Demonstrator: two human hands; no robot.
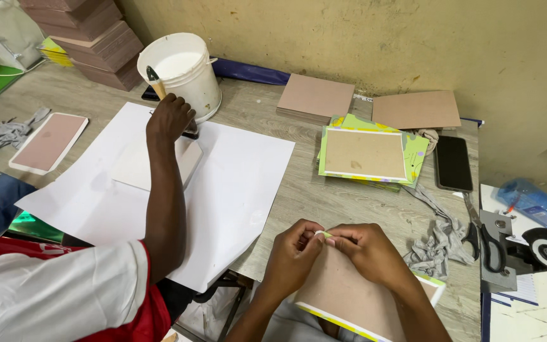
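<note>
My left hand (pixel 292 250) and my right hand (pixel 367 248) meet at the far corner of a brown board (pixel 349 299) edged with green-and-white paper, which rests at the table's near edge. Fingertips of both hands pinch the paper at that corner. On the left a co-worker's hand (pixel 169 117) grips a brush (pixel 156 82) next to a white bucket (pixel 185 69) of white glue, above a white-coated board (pixel 156 163) lying on large white sheets (pixel 235 190).
A stack of paper-wrapped boards (pixel 365 155) lies mid-table, with plain brown boards (pixel 314 96) behind it by the wall. A black phone (pixel 453 163), grey rags (pixel 438 244) and scissors (pixel 485 244) sit to the right. Another covered board (pixel 49 142) lies far left.
</note>
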